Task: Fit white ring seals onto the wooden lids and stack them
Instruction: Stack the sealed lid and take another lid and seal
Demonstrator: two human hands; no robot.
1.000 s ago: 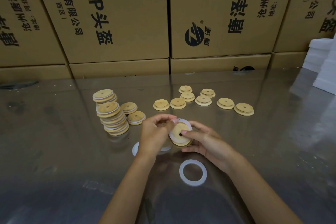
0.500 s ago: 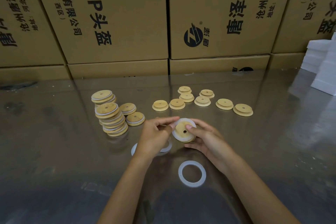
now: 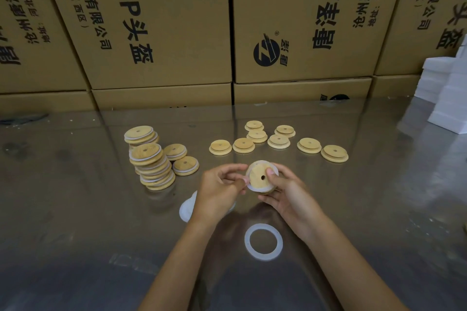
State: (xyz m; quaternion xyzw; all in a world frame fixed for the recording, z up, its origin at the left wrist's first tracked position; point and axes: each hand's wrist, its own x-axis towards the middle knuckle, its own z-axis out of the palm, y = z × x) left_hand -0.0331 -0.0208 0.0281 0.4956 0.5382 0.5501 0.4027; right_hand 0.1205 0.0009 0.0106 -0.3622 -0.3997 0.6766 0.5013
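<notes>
Gripping a wooden lid (image 3: 261,179) above the shiny table (image 3: 379,209), the right hand (image 3: 288,197) is cradling its edge while the left hand (image 3: 218,188) is pinching the white ring (image 3: 249,185) around it (partly seated). A spare ring (image 3: 263,242) is lying nearer the person; a lid stack (image 3: 151,164) is leaning at left.

A warehouse or packing workshop is indicated by printed cardboard cartons (image 3: 161,23) stacked behind a steel worktable (image 3: 75,209).
</notes>
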